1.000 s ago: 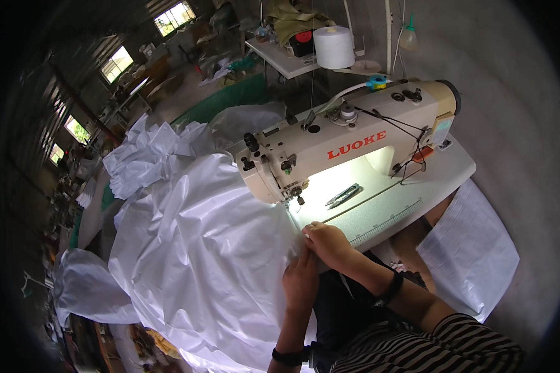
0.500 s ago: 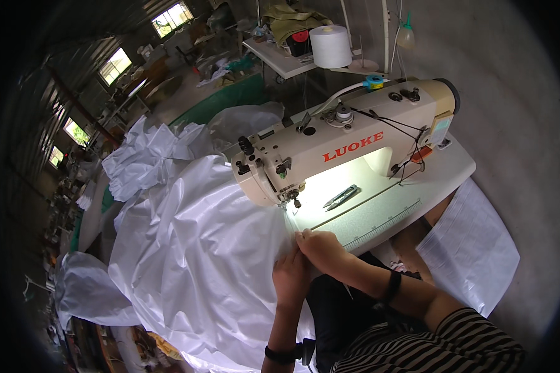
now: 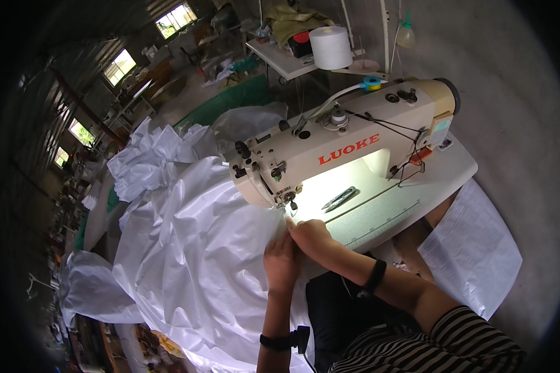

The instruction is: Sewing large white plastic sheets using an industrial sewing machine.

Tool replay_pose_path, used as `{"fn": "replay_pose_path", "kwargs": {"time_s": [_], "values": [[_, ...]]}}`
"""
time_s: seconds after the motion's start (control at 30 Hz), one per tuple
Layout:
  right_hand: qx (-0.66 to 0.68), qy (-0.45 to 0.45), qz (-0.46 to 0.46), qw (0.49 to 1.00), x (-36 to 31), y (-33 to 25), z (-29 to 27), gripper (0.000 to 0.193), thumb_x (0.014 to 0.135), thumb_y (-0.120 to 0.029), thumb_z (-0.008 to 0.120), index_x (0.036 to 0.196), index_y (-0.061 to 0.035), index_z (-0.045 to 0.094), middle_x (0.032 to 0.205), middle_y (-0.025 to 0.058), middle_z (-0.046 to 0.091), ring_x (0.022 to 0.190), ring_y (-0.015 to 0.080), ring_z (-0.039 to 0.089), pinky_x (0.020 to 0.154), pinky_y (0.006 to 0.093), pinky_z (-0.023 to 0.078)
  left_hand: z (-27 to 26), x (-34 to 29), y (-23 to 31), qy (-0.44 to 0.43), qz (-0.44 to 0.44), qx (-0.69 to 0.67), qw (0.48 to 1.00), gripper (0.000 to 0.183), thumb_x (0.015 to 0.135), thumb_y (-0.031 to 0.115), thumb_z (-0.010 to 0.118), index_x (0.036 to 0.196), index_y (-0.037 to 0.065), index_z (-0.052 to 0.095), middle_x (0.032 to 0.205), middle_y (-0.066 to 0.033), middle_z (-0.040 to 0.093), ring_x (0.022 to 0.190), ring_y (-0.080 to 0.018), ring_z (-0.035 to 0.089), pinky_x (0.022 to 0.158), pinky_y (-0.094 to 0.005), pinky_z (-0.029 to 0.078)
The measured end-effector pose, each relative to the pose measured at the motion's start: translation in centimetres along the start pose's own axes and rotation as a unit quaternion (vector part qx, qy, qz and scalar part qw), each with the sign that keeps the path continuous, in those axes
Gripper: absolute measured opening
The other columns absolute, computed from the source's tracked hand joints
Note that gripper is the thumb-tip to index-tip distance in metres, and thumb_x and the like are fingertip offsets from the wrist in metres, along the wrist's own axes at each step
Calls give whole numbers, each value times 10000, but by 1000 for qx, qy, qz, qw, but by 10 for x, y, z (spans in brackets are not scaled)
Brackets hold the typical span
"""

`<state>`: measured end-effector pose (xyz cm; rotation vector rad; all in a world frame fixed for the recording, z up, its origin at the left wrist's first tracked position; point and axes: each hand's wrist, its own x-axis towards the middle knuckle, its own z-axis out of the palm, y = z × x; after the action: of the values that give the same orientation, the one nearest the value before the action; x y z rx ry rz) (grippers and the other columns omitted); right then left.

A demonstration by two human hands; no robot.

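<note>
A large sheet of shiny white plastic fabric (image 3: 193, 230) lies in folds left of the sewing machine (image 3: 354, 140), its right edge running up to the needle. Close in front of the presser foot, my right hand (image 3: 311, 236) is closed, pinching that edge. Just below and left of it, my left hand (image 3: 282, 258) is closed on the same fabric, with its fingertips partly hidden. A pair of thread snips (image 3: 340, 199) rests on the lit machine bed under the arm.
A white thread cone (image 3: 330, 48) stands behind the machine, near a side table (image 3: 274, 59) with cloth on it. An oil bottle (image 3: 406, 34) hangs by the wall. Another white sheet (image 3: 473, 248) hangs at the right, below the table edge.
Both hands have moved up and slightly left, closer to the needle, still at the fabric's edge. The head view has shifted slightly.
</note>
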<state>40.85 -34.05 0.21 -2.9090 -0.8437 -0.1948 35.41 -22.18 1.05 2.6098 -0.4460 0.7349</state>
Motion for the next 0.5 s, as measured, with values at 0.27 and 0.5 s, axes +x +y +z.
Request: {"fn": "replay_pose_path", "kwargs": {"time_s": [0.27, 0.5], "values": [[270, 52, 32, 961, 2, 28, 12, 362, 934, -153, 542, 1284, -76, 588, 705, 89, 667, 670, 284, 685, 599, 390, 532, 4, 12, -10, -5, 2, 20, 1000, 306, 738, 67, 675, 1041, 35, 701, 1075, -95, 718, 807, -307, 650, 785, -398, 544], [432, 67, 61, 897, 18, 88, -36, 307, 1016, -310, 506, 1085, -40, 636, 715, 85, 650, 625, 198, 630, 614, 338, 522, 8, 11, -20, 14, 1, 32, 999, 245, 759, 52, 643, 989, 24, 720, 1103, -104, 714, 851, -300, 660, 819, -392, 545]]}}
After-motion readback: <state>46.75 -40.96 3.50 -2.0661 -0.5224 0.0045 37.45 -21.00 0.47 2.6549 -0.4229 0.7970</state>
